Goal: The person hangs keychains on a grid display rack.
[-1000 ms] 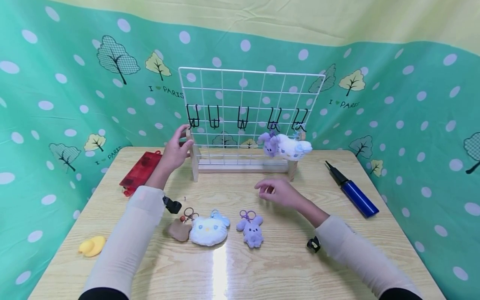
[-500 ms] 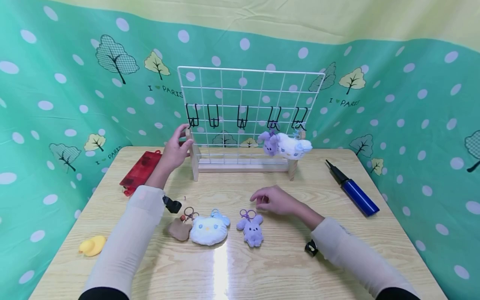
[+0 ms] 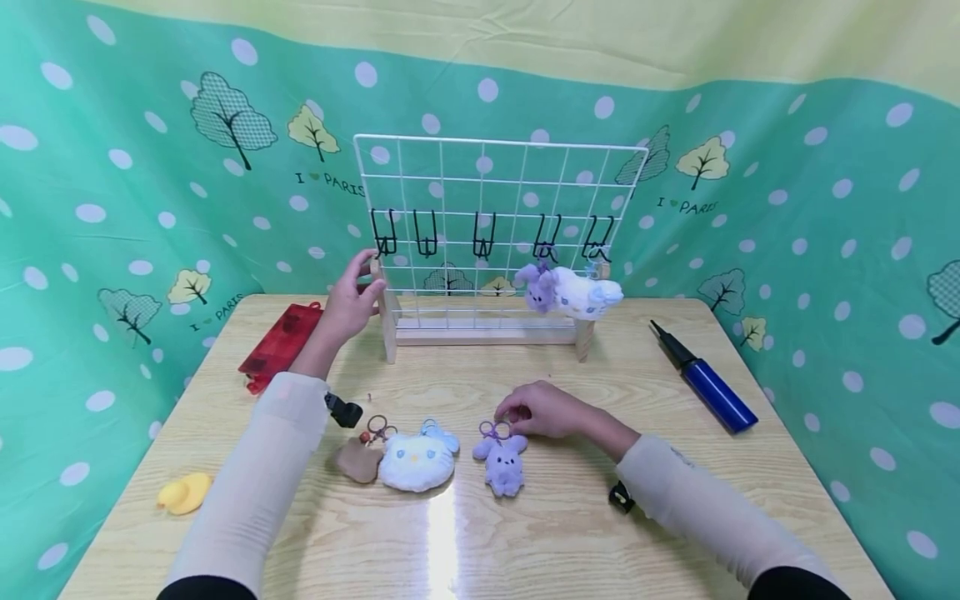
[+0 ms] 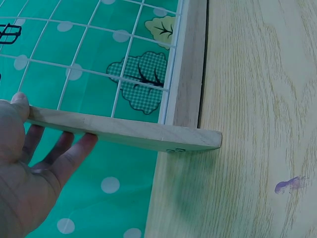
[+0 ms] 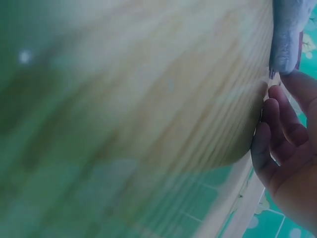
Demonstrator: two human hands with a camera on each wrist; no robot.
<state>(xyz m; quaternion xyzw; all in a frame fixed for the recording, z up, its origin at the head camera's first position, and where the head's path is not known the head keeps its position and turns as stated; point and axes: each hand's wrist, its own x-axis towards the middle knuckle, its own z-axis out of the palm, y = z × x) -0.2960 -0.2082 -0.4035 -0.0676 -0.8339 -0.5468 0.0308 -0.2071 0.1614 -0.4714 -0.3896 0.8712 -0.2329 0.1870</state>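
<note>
My left hand [image 3: 349, 298] grips the wooden side post [image 4: 124, 127] of a white wire grid rack [image 3: 480, 145], thumb on its front edge and fingers behind. Below the rack's right half, my right hand [image 3: 551, 408] has its curled fingertips at the metal rings [image 3: 495, 429] of a purple bunny keychain [image 3: 504, 468] lying on the table. In the right wrist view the thumb touches the bunny's plush ear [image 5: 286, 54]. To its left lie a white and blue cat-face plush keychain [image 3: 417, 460] and a brown plush keychain [image 3: 358, 461].
Several black hooks [image 3: 483, 237] line the grid. Another purple bunny [image 3: 538, 290] and a white plush [image 3: 581, 293] hang at its right. A red packet [image 3: 281, 346] lies left, a yellow duck-like thing [image 3: 184, 493] at front left, a blue hand pump [image 3: 716, 392] at right.
My right hand has come down and left from in front of the rack to the bunny's rings. The bunny on the table has shifted slightly. My left hand stays on the post.
</note>
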